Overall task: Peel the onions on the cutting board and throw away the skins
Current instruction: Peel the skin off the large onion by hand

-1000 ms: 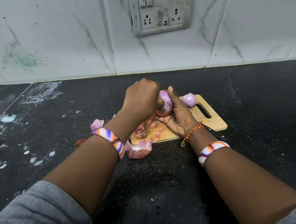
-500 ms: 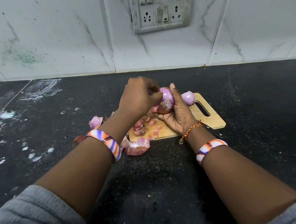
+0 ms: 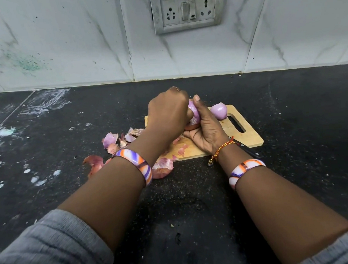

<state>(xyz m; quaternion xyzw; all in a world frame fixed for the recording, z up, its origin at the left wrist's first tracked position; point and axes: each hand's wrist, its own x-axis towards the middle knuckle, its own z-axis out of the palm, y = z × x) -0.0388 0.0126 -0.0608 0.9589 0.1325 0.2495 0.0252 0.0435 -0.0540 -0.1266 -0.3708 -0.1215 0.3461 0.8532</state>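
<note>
A: We've got the onion cupped in our right hand, thumb up along its side, held just over the board. Our left hand is curled in against it, fingertips hidden behind the knuckles, so pinching at the skin is our best guess.

B: How will it handle?

A: Light and firm, we'd say. The peeled part looks glossy, so likely slick; we should hold it by the body and let the left fingers work at the brown bit low down by the root end, where skin seems to hang on. That skin should be thin, dry and brittle, tearing in flakes.

B: And the rest?

A: A second onion, peeled, sits on the board just beyond our right hand. Skins lie on the board's near edge and across the counter to the left, none thrown away yet. A knife handle pokes out by our right wrist.

B: Anything to read?

A: No brand or writing we can make out, not even on the socket plate.
</note>
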